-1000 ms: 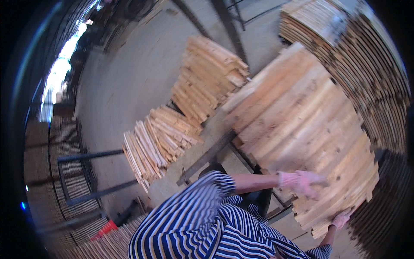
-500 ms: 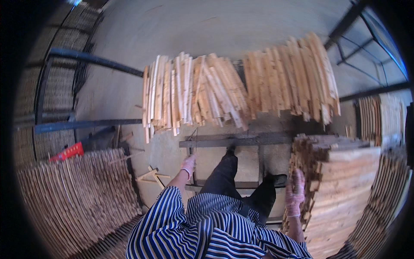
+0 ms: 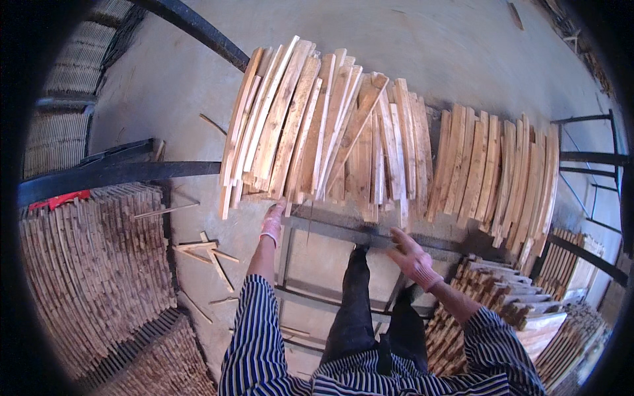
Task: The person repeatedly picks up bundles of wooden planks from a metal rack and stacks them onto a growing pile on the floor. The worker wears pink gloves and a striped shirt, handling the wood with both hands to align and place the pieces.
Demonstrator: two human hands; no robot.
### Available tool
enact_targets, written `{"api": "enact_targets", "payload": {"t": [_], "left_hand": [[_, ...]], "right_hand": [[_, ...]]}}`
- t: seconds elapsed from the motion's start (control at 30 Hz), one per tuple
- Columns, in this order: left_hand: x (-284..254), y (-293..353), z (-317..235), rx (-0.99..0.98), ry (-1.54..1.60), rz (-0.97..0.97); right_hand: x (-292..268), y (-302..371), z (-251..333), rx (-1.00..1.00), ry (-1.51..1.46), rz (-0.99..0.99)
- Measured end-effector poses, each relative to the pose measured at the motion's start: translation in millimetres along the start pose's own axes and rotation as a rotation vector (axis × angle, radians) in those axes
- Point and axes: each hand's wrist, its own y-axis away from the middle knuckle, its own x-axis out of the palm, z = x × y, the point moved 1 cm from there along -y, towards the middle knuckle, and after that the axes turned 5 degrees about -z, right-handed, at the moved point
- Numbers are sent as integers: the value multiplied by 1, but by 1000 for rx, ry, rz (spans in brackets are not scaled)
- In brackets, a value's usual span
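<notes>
A loose pile of pale wooden slats (image 3: pixel 297 119) lies side by side in front of me, some crossing at a slant. My left hand (image 3: pixel 271 223), in a pinkish work glove, reaches to the near ends of this pile with fingers stretched forward; whether it touches the wood is hard to see. Below the pile's right part, my right hand (image 3: pixel 415 259), gloved alike, is open with fingers apart and nothing in it. A second group of slats (image 3: pixel 495 171) lies farther right, past a narrow gap.
Dark metal bars (image 3: pixel 119 177) run left of the pile, with a low frame (image 3: pixel 317 300) around my legs. Stacked slats stand at left (image 3: pixel 92 264) and at lower right (image 3: pixel 475 310). Scrap sticks (image 3: pixel 210 251) lie on the floor near my left arm. A red object (image 3: pixel 59 199) rests atop the left stack.
My view has turned to the right and come closer to the slats. Both hands have moved forward toward the near ends; the right has left the side of the right-hand stack.
</notes>
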Motion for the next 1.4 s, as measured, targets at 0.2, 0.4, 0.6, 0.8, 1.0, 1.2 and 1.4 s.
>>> {"api": "enact_targets", "payload": {"t": [0.2,0.4,0.6,0.8,1.0,1.2,1.4], "left_hand": [[49,-47,3,319,520,-35],[78,-46,30,-46,482,68],[145,6,21,-238,735,445],[225,73,-31,-373,824,845],[215,107,-37,-165,1199,644],[133,127,-49,-206,880,643],[127,125,-11,345,247,30]], "right_hand": [[86,-182,85,53,108,113],[144,-283,94,316,-305,-146],[81,-285,49,263,-471,-76],[-7,-264,55,227,-654,123],[-26,-197,132,248,-474,121],[-45,-112,87,190,-850,167],[-103,14,132,226,-1001,187]]}}
